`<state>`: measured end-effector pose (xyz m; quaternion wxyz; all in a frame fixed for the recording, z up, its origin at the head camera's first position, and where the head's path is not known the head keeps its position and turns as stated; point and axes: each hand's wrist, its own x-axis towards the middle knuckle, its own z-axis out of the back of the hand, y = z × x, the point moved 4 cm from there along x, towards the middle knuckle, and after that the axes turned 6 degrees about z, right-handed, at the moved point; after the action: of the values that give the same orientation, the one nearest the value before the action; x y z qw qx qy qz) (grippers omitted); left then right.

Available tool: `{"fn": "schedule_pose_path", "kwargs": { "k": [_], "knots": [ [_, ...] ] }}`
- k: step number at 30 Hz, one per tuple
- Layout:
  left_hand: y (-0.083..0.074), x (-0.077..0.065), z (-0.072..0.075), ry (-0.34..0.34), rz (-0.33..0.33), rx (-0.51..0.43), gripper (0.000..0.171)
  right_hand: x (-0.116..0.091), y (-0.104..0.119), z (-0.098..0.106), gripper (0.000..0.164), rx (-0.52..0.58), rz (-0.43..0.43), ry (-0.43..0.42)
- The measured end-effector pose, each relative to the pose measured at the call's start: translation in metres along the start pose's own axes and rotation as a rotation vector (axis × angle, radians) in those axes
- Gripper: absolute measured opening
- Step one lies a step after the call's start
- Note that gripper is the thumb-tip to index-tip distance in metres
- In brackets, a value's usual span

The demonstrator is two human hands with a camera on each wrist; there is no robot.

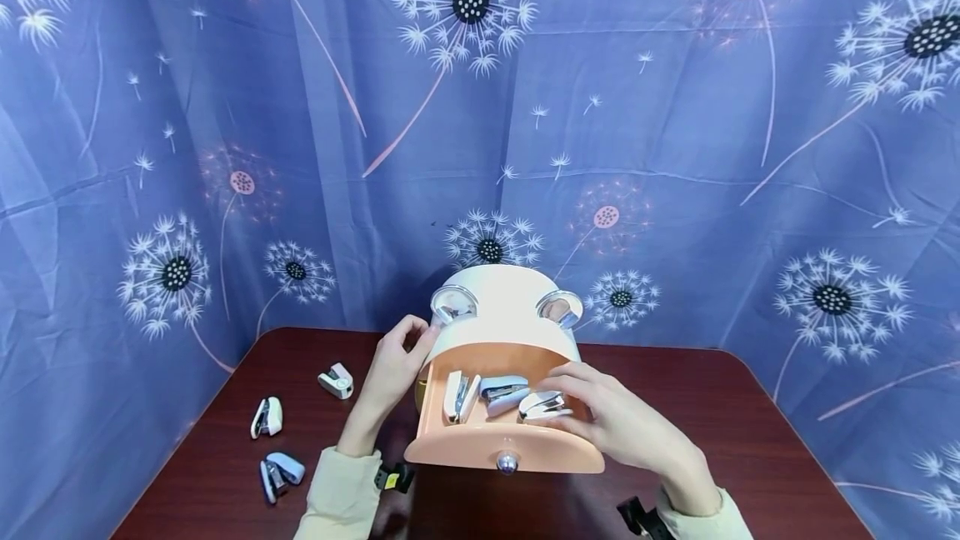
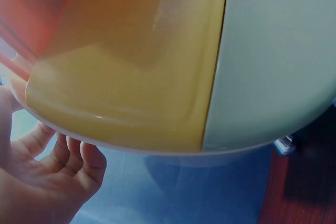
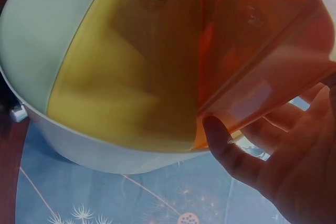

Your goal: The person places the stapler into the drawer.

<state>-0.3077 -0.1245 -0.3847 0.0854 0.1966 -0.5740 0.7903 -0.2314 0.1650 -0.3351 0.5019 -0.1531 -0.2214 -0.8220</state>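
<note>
A white rounded case (image 1: 501, 290) with drawer fronts stands on the table, its orange drawer (image 1: 465, 448) pulled out. Inside lie a white stapler (image 1: 460, 397) and a blue stapler (image 1: 504, 394). My right hand (image 1: 630, 427) reaches over the drawer's right side and pinches another white stapler (image 1: 543, 406), low in the drawer. One of its fingers (image 3: 226, 148) lies against the drawer's outer wall in the right wrist view. Against the case's left side rests my left hand (image 1: 393, 369), fingers loosely bent, fingertips right at the rim in the left wrist view.
Left on the dark red table (image 1: 660, 382) lie a white-grey stapler (image 1: 336, 381), a white stapler (image 1: 267, 417) and a blue stapler (image 1: 281, 475). Two chrome domes (image 1: 453, 303) top the case. Below the orange drawer are a yellow front (image 2: 142, 77) and a pale green one (image 2: 273, 66). A blue curtain (image 1: 450, 148) hangs behind.
</note>
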Motion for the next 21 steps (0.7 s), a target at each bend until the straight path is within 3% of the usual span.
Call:
{"fn": "schedule_pose_path", "kwargs": {
  "k": [8, 13, 18, 21],
  "knots": [
    [0.001, 0.0, 0.0, 0.007, -0.009, -0.007, 0.016, -0.005, 0.003, 0.005, 0.031, 0.099, -0.133, -0.052],
    [0.001, 0.001, 0.0, 0.005, -0.002, -0.006, 0.015, -0.009, 0.009, 0.011, 0.035, 0.068, -0.17, -0.077],
    [0.0, 0.0, 0.0, 0.012, 0.002, -0.008, 0.016, -0.013, 0.021, 0.017, 0.039, 0.028, -0.142, -0.147],
    [0.0, 0.0, 0.0, 0.013, 0.003, -0.013, 0.015, -0.014, 0.033, 0.02, 0.044, 0.003, -0.072, -0.231]
  ]
}}
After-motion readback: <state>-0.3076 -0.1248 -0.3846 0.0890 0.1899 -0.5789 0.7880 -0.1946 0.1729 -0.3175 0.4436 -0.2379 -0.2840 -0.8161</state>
